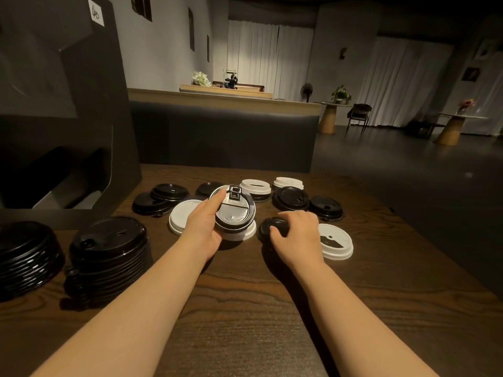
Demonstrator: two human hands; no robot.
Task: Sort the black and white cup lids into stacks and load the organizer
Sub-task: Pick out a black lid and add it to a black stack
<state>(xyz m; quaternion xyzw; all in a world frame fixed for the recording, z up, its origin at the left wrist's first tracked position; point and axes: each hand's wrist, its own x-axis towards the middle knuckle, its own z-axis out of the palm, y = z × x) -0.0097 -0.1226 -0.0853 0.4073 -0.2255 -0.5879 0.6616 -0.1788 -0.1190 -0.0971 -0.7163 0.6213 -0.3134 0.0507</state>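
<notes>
My left hand (202, 225) grips a black lid (236, 210) tilted up above the table, over a white lid (245, 234). A second white lid (181, 214) lies just left of that hand. My right hand (298, 231) closes on a small black lid (273, 227) that rests on the table. Another white lid (336, 242) lies to the right of it. Loose black lids (291, 198) and white lids (255, 186) are scattered behind. Two tall stacks of black lids (109, 248) stand at the left. The black organizer (68, 131) rises at the far left.
The wooden table (245, 308) extends toward me between my forearms. A dark bench back (223, 134) stands just behind the table's far edge. The table's right edge drops to the floor at the right.
</notes>
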